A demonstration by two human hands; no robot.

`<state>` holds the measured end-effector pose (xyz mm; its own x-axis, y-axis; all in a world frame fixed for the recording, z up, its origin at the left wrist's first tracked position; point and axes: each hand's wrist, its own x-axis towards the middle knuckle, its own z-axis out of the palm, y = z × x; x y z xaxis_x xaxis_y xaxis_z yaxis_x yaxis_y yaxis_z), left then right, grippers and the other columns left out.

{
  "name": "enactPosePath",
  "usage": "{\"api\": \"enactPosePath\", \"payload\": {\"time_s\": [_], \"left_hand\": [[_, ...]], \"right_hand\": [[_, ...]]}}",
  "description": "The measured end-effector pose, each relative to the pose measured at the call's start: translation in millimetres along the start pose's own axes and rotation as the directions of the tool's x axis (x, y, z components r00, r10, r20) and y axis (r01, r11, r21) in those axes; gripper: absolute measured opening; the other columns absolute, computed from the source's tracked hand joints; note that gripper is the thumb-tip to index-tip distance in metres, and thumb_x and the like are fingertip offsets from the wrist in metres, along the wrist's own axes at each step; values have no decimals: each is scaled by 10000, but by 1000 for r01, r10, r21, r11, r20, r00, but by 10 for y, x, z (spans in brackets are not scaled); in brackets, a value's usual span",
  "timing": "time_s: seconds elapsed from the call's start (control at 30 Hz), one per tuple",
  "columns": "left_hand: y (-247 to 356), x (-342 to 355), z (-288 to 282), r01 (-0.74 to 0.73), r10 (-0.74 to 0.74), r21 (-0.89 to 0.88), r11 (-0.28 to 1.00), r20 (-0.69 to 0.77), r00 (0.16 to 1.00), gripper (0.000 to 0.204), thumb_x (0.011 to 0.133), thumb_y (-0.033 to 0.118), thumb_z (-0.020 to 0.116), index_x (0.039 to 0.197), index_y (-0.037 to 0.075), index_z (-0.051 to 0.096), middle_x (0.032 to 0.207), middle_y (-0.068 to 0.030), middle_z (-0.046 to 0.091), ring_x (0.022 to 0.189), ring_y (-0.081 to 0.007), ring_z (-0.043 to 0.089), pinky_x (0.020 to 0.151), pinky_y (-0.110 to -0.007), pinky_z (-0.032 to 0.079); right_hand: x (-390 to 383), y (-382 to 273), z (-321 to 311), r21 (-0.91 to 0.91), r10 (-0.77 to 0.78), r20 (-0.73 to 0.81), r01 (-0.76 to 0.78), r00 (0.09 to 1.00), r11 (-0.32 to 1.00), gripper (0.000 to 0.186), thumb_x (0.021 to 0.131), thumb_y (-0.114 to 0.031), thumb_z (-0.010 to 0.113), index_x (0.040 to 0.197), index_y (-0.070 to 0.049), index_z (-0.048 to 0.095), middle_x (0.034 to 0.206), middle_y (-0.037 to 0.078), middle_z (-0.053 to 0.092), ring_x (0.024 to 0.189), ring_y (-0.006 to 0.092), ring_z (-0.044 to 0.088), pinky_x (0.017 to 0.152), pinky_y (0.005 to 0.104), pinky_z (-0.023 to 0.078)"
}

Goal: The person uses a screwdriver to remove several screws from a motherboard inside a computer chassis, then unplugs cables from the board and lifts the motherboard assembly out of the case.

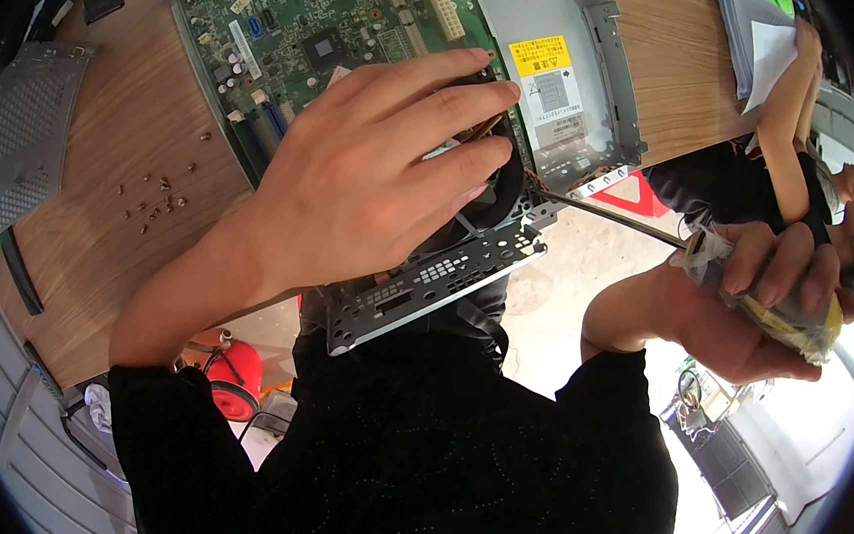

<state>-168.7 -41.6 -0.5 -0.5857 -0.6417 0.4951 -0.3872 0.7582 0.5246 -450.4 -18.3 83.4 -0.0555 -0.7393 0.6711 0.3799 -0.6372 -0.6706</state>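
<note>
Currently, your left hand point(374, 171): over the black fan point(512, 182); can't tell its grip.
Your right hand point(717, 319): gripping the screwdriver point(629, 222), right of the fan.

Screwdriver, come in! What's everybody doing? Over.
Right hand gripping screwdriver. Left hand spread over black round part. Screwdriver tip near its edge; left hand hiding much of it.

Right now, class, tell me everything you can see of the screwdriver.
The screwdriver has a long, thin, dark, metallic-looking shaft. Its handle, partly yellow, is wrapped in crinkled clear plastic and gripped in the right hand. It slants up and leftward, its far end beside the black fan; what the tip touches cannot be made out.
</note>
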Motion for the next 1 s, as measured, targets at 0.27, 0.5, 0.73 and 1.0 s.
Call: {"api": "enactPosePath", "payload": {"time_s": [0.27, 0.5, 0.73, 1.0], "left_hand": [[3, 6, 2, 11, -11, -3, 1000, 5, 1000, 307, 758, 77, 759, 1061, 47, 726, 1330, -120, 668, 1277, -343, 608, 924, -413, 534], [7, 15, -13, 9, -9, -2, 1000, 10, 1000, 303, 763, 75, 757, 1063, 47, 731, 1334, -114, 667, 1275, -342, 608, 929, -413, 531], [1, -1, 1, 5, -5, -4, 1000, -4, 1000, 305, 762, 77, 761, 1064, 52, 734, 1346, -106, 663, 1280, -335, 606, 933, -415, 530], [9, 17, -2, -1, 0, 67, 998, 6, 1000, 229, 828, 152, 772, 1041, 77, 738, 1279, -58, 669, 1275, -261, 599, 980, -417, 518]], "right_hand": [[-36, 19, 60, -3, -42, -52, 42, 998, 999, 559, 969, -610, 588, 1221, -113, 536, 961, 59, 537, 687, 138, 530, 495, 269, 441], [66, 120, -51, 184, -10, 102, -9, 995, 983, 456, 942, -542, 652, 1151, -141, 597, 851, 12, 545, 577, 93, 530, 444, 227, 483], [151, 223, -131, 134, 0, 131, -18, 991, 991, 477, 972, -551, 584, 1172, -117, 571, 877, 14, 530, 569, 82, 504, 446, 217, 491], [-116, 184, 344, -379, -203, -125, 142, 971, 914, 762, 985, -766, 335, 1263, -62, 429, 916, 125, 501, 559, 175, 476, 393, 274, 384]]}}
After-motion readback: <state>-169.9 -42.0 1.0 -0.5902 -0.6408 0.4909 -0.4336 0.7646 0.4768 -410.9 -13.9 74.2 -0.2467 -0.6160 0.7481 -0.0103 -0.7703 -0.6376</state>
